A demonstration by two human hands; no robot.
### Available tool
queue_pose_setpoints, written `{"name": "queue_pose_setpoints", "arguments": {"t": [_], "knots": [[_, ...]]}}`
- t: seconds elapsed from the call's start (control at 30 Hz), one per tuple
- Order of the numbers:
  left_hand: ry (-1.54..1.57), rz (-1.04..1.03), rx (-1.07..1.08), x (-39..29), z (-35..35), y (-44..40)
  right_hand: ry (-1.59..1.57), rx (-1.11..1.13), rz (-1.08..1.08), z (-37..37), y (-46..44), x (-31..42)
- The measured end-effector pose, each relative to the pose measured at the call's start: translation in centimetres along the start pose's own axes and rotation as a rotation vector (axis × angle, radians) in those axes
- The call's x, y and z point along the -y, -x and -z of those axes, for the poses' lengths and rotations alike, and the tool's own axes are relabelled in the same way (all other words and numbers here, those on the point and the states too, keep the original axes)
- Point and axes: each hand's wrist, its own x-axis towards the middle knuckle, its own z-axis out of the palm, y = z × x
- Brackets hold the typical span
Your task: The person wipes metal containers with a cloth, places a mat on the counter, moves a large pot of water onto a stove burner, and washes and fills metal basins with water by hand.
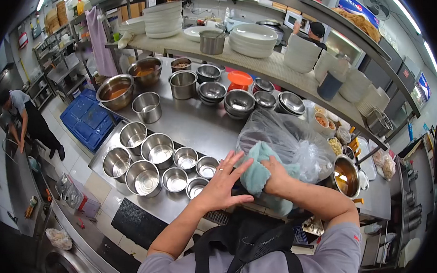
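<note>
Black apron straps (pixel 295 270) are seen closest of all, worn over a grey shirt, and beyond them both hands are held out at the steel counter (pixel 192 125). Teal cloth (pixel 256 175) is bunched in the right hand (pixel 274 175), its folds gripped, just in front of the clear plastic bag (pixel 278 129), with a loose tail hung low on the near side. And the left hand (pixel 222 181)? Held with fingers spread, nothing seen gripped, right beside the cloth; whether the nearest small steel pot (pixel 197 188) is touched cannot be told.

Now for the danger! Should the cloth be swept outward, the thin plastic could be snagged and dragged, and the stacked steel bowls (pixel 239 103) close behind could be nudged out of place. Should the left wrist be dropped, that small pot could be knocked, and others could be tipped, so tightly are they grouped. Over on the right, the pot of amber liquid (pixel 346 177) is set near the right forearm; by a careless elbow, a spill could be caused. One more hazard: by that trailing tail, a rim could be caught unnoticed, its underside being hidden from view.
</note>
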Motion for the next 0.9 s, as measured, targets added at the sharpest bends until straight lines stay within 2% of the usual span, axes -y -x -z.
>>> {"name": "queue_pose_setpoints", "arguments": {"t": [0.07, 0.13, 0.17, 0.2, 0.23, 0.3, 0.33, 0.4, 0.47, 0.5, 0.53, 0.6, 0.63, 0.7, 0.73, 0.8, 0.87, 0.9], "knots": [[-0.054, 0.054, -0.003, 2.8, -1.8, -0.4, 0.378, -0.068, 0.179, 5.0, -1.0, -0.9], [-0.096, 0.182, -0.006, 5.9, -2.6, 0.0, 0.441, -0.046, 0.148, 10.6, -1.1, -1.8], [-0.115, 0.237, -0.02, 6.5, -2.5, 0.4, 0.27, -0.149, 0.213, 12.7, -1.0, -3.1], [0.012, 0.389, 0.029, 6.4, -1.7, -0.2, 0.1, -0.246, 0.283, 14.4, -0.8, -4.3], [-0.024, 0.361, -0.048, 6.5, -1.1, -1.1, 0.015, -0.321, 0.321, 15.8, -0.4, -5.3], [-0.019, 0.357, -0.199, 4.4, 1.0, -4.1, -0.073, -0.313, 0.399, 17.6, -0.8, -7.5], [-0.033, 0.376, -0.206, 3.4, 1.5, -6.2, -0.159, -0.295, 0.458, 18.4, -1.1, -8.6], [0.092, 0.101, -0.389, 1.9, 0.6, -10.6, -0.218, -0.269, 0.544, 20.0, -2.3, -9.8], [0.301, 0.108, -0.259, 2.4, -3.4, -14.0, -0.362, -0.451, 0.818, 21.3, -4.3, -10.3], [0.198, 0.189, -0.14, 3.4, -5.0, -16.1, -0.375, -0.548, 0.839, 22.0, -5.3, -10.3], [0.297, 0.225, -0.269, 5.1, -6.8, -17.4, -0.42, -0.691, 0.843, 22.3, -6.5, -10.3], [0.514, 0.354, -0.543, 7.6, -7.7, -19.7, -0.538, -0.796, 0.812, 22.7, -8.5, -10.9], [0.487, 0.365, -0.581, 8.4, -7.3, -20.4, -0.545, -0.785, 0.859, 22.8, -9.3, -11.6], [1.062, 0.252, -0.917, 8.2, -5.1, -22.8, -0.535, -0.862, 0.897, 22.2, -10.4, -13.2], [1.05, 0.258, -0.941, 8.0, -3.7, -23.3, -0.546, -0.849, 0.919, 21.3, -10.5, -13.4], [1.596, 0.126, -0.661, 6.8, -1.0, -24.2, -0.475, -0.913, 0.844, 19.5, -10.5, -14.4], [1.577, 0.155, -0.661, 7.5, -1.8, -26.1, -0.418, -0.937, 0.771, 18.2, -10.9, -15.6], [1.556, 0.167, -0.66, 7.6, -2.3, -27.0, -0.465, -0.895, 0.812, 18.9, -11.4, -16.9]]}}
